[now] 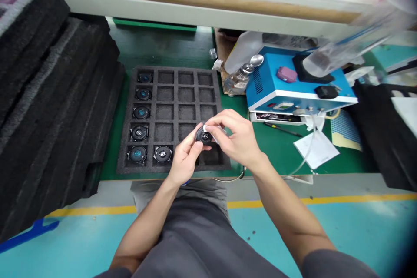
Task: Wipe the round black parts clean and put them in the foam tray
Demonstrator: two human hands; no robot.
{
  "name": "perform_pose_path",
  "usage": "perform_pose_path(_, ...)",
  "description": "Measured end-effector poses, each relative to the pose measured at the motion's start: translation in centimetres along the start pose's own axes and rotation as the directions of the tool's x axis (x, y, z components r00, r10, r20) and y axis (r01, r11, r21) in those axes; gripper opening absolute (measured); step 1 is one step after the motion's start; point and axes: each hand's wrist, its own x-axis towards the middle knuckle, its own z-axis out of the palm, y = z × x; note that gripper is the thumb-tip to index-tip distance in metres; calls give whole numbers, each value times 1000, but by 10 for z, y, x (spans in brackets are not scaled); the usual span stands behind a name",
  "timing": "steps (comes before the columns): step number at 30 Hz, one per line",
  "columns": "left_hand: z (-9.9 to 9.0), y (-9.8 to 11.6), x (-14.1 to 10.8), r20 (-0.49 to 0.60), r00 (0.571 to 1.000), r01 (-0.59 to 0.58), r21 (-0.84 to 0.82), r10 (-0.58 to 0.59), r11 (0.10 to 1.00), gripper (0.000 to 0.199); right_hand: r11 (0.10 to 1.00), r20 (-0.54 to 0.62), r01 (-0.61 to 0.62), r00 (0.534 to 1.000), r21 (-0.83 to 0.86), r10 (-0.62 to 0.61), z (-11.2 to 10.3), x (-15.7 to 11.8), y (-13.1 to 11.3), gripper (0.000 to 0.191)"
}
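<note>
A round black watch-like piece (204, 136) is held over the front right part of a black foam tray (169, 119). My left hand (186, 156) grips its left edge between thumb and fingers. My right hand (233, 134) pinches a small white cloth or tissue (219, 134) against its face. In the tray's left column lie several similar round pieces, one of them a dark-faced piece (139, 133). Another piece (163, 153) sits in the front row, second compartment. The compartments under my hands are partly hidden.
Stacked black foam trays (61, 108) rise at the left. At the right stand a blue machine (293, 82), a glass bottle with a metal top (237, 81) and a white plastic bottle (243, 51). White paper (316, 150) lies near the table's front edge.
</note>
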Motion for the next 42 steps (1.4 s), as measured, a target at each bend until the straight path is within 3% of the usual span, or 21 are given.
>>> perform_pose_path(4, 0, 1, 1, -5, 999, -33, 105, 34, 994, 50, 988, 110, 106, 990, -114, -93, 5, 0, -1, 14)
perform_pose_path(7, 0, 0, 1, 13, 1000, -28, 100, 27, 995, 50, 963, 94, 91, 993, -253, -69, 3, 2, 4, 16)
perform_pose_path(9, 1, 1, 2, 24, 1000, -17, 74, 15, 997, 50, 967, 77, 61, 996, -247, -44, 1, 3, 5, 16)
perform_pose_path(15, 3, 4, 3, 69, 998, -7, 56, 3, 998, 53, 967, 235, 135, 969, -216, -83, -2, 1, 2, 18)
perform_pose_path(20, 2, 3, 3, 47, 999, 8, 17, -9, 1000, 54, 983, 147, 23, 989, -181, 4, -6, 6, 6, 13)
perform_pose_path(27, 1, 2, 2, 68, 998, 6, -21, -4, 1000, 52, 993, 121, -61, 990, -102, 73, -4, 6, 4, 9)
perform_pose_path(34, 2, 3, 1, 64, 998, 13, 7, -14, 1000, 57, 991, 112, -92, 988, -99, 103, -4, 2, -4, 8)
perform_pose_path(42, 5, 2, -1, -17, 1000, -3, 150, 5, 989, 64, 986, 49, -150, 987, -68, 154, 13, -15, -15, 8)
